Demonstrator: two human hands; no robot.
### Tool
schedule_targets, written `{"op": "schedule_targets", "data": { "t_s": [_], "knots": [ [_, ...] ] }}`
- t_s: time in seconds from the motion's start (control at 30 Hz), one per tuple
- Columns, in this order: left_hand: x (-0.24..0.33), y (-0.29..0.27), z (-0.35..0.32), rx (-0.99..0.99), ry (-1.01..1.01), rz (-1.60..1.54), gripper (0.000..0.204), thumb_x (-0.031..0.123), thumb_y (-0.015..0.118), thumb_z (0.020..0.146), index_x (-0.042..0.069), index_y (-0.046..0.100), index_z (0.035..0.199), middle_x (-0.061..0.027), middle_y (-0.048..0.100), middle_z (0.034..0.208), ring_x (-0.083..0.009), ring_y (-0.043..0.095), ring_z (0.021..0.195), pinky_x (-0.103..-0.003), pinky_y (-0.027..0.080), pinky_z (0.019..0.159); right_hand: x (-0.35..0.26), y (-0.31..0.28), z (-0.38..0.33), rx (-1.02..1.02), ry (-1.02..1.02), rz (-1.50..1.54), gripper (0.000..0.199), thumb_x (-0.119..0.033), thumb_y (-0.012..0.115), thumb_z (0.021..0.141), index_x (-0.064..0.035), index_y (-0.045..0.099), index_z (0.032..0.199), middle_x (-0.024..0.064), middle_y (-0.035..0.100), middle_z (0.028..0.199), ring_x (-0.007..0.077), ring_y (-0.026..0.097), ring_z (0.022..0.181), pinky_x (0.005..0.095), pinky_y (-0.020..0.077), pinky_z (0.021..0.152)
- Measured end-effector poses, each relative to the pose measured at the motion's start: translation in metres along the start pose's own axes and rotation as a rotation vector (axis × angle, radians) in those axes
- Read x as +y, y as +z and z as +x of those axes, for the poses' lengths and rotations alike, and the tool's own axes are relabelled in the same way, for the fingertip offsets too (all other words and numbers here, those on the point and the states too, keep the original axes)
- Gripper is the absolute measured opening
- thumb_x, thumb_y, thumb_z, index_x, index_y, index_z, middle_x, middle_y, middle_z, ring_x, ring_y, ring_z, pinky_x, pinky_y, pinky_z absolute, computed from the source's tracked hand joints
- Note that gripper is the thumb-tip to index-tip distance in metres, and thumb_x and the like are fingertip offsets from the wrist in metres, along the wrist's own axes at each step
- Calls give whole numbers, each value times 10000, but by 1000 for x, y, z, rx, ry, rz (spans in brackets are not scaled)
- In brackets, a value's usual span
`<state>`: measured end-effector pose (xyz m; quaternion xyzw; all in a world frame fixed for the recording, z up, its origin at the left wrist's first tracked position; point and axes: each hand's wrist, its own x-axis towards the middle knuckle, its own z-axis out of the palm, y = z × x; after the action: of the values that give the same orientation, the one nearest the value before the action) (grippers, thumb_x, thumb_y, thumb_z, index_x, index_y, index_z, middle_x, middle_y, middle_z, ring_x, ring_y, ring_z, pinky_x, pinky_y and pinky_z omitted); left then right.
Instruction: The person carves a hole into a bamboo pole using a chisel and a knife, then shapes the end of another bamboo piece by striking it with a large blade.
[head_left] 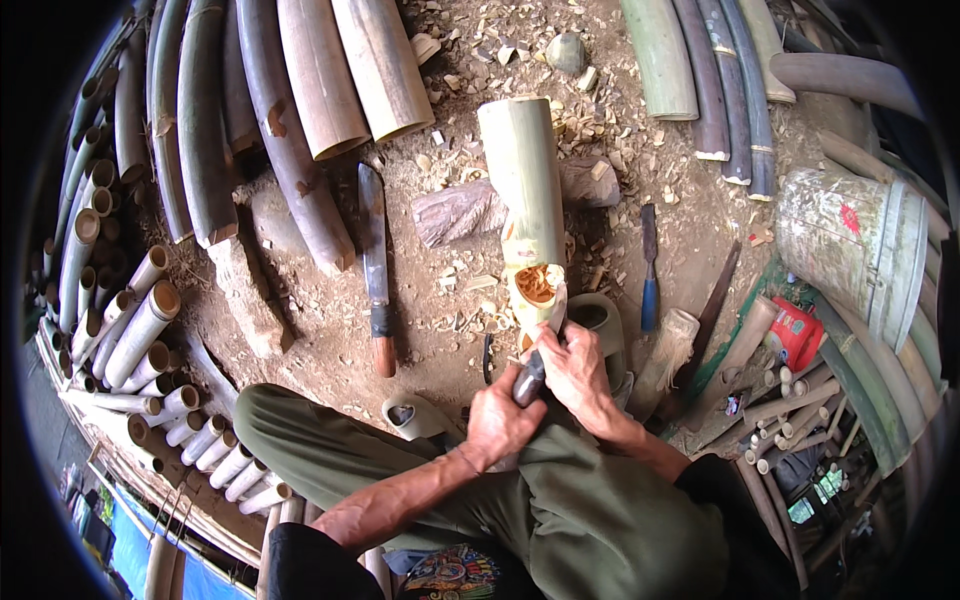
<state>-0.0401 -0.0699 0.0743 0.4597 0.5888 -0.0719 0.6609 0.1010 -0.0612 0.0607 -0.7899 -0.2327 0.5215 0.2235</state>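
A thick pale-green bamboo section (530, 175) slants toward me, resting across a short log (460, 212). An opening with rough orange-brown inner fibres is cut in its near end. My left hand (503, 425) is closed round the dark, rounded handle of a knife (530, 380). Farther forward, my right hand (578, 372) is closed on the same knife. A narrow pale part of the blade shows beyond my right fingers, against the right edge of the opening. My right hand hides the rest of the blade. Both hands are just above my green-trousered knees.
A large knife (374, 260) lies on the chip-strewn ground left of the bamboo. To the right is a blue-handled chisel (650, 285). Bamboo poles (300, 70) lie at the far left, with cut tubes (145, 335) stacked nearer. A dirty white bucket (835, 245) lies at right.
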Motion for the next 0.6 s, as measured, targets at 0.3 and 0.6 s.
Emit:
{"op": "schedule_targets", "data": {
  "t_s": [0.3, 0.6],
  "knots": [
    [16, -12, 13, -40, 141, 462, 559, 233, 691, 813, -17, 445, 1248, -272, 674, 868, -418, 685, 720, -472, 582, 717, 25, 9, 17, -16, -112, 142, 294, -253, 579, 982, 4, 652, 860, 86, 698, 725, 135, 639, 611, 302, 488, 525],
    [99, -150, 22, -297, 498, 1216, 156, 102, 604, 793, 95, 563, 944, -114, 658, 733, -318, 678, 704, -445, 513, 627, -5, 16, -2, -679, 402, 1197, 296, -313, 562, 1003, -76, 614, 1172, 21, 605, 740, 131, 525, 531, 311, 491, 572]
  ]
}}
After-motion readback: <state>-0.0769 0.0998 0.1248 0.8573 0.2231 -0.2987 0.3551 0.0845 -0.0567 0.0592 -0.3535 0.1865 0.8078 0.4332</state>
